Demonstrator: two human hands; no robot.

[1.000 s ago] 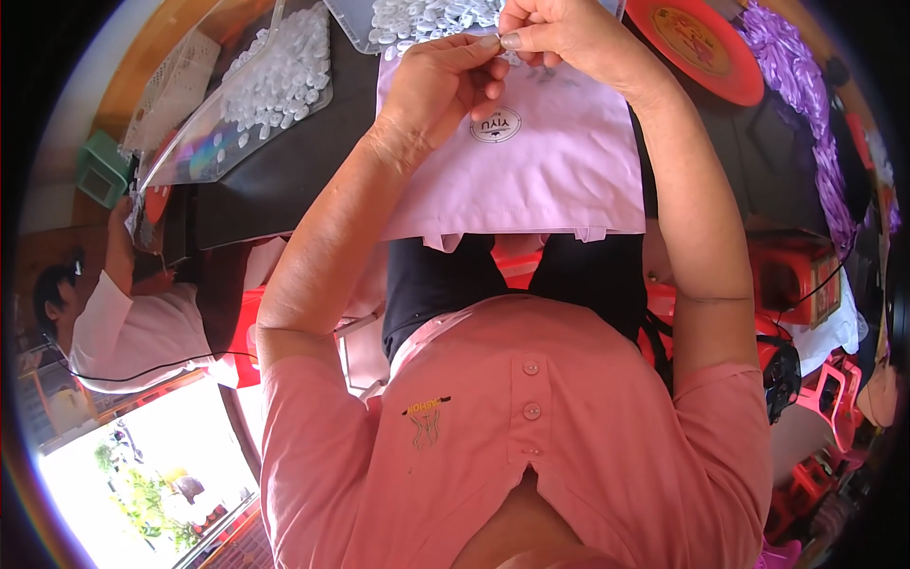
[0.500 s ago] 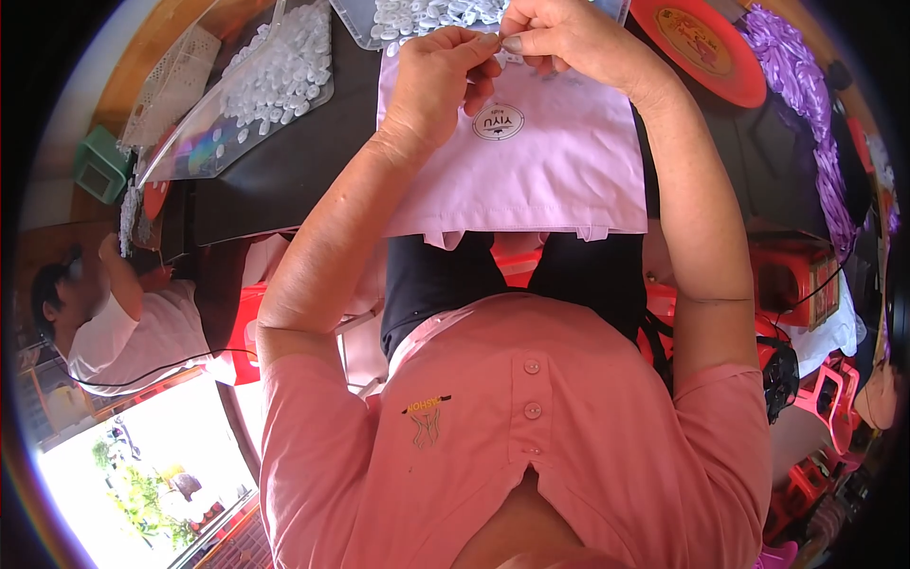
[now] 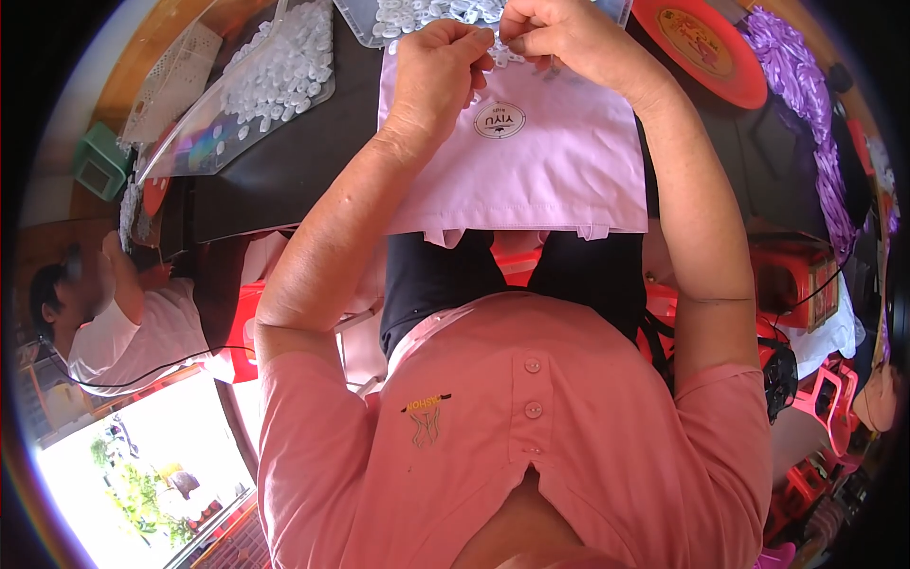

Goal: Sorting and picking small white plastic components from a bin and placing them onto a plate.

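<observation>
A small garment workshop: clear bags of white buttons [image 3: 275, 71] at upper left on a dark desk [image 3: 284, 161], purple lace trim [image 3: 806, 114] at upper right, red plastic stools [image 3: 825, 417] at right, another seated worker [image 3: 104, 322] at left.

A dark table [image 3: 284, 180], red plastic stools [image 3: 834, 427], daylight at lower left.

Your table [image 3: 284, 180] is dark, nearly black. Lying on it: a lilac cloth [image 3: 531, 161] in front of you, its near edge hanging over the table edge; a clear bag of white buttons [image 3: 265, 81] to your left; a second pile of white buttons [image 3: 417, 14] at the far edge; an orange-red round plate [image 3: 706, 47] on your right, purple fabric [image 3: 806, 104] beyond.
</observation>
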